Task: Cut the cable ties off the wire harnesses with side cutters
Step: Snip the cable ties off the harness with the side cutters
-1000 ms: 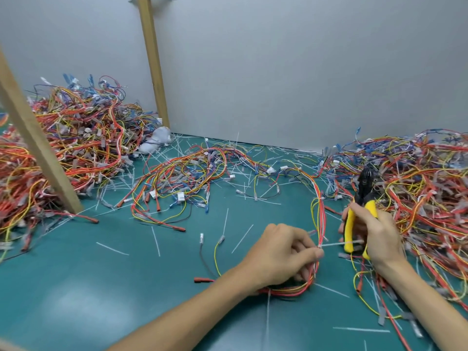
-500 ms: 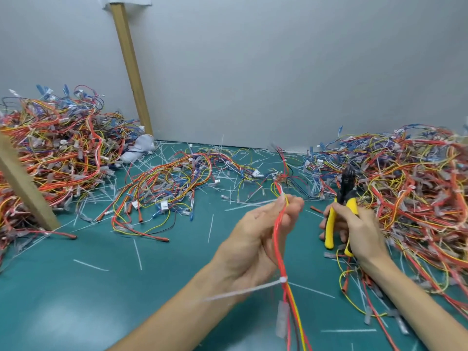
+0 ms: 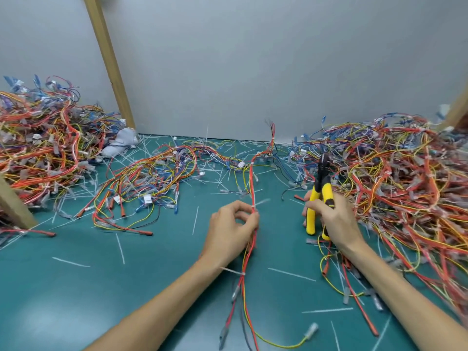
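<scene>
The tail of the white plastic cable tie (image 3: 259,202) was blurred. The black jaws of the yellow-handled side cutters (image 3: 320,188) were lost against the tangled heap of red, orange and yellow wires (image 3: 405,178) on the right. A similar heap (image 3: 43,148) lay on the left beside a slanted wooden post (image 3: 109,59). White cut tie strips (image 3: 120,248) littered the teal mat (image 3: 76,300). The left hand (image 3: 231,229) pinched a thin red-and-yellow wire harness (image 3: 252,183), fingers curled round it, with the tie just above its fingertips. The right hand (image 3: 334,221) gripped the cutters' handles beside the harness, not touching it.
</scene>
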